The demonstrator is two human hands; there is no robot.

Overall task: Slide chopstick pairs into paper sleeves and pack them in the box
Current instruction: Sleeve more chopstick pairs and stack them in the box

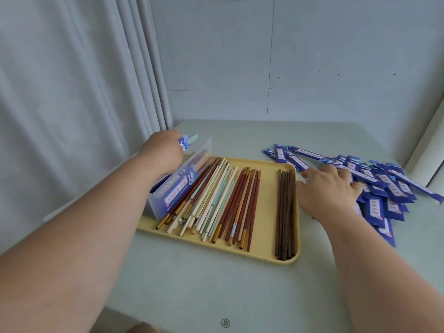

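Observation:
My left hand [161, 150] grips a blue paper sleeve with pale green chopstick ends sticking out [188, 140], held over the far end of the clear plastic box [175, 188]. The box stands on the left edge of the yellow tray [266, 207] and holds at least one sleeved pair. Loose chopsticks [216, 200] in red, cream, mint and gold-tipped colours lie in the tray, with a dark brown group [285, 212] at its right. My right hand [328, 191] rests with spread fingers on the pile of blue sleeves [384, 186] right of the tray.
The pale table [216, 284] carries everything. A grey curtain [72, 92] hangs at the left close to the box, and a wall stands behind. A white window frame [430, 150] rises at the far right beside the sleeves.

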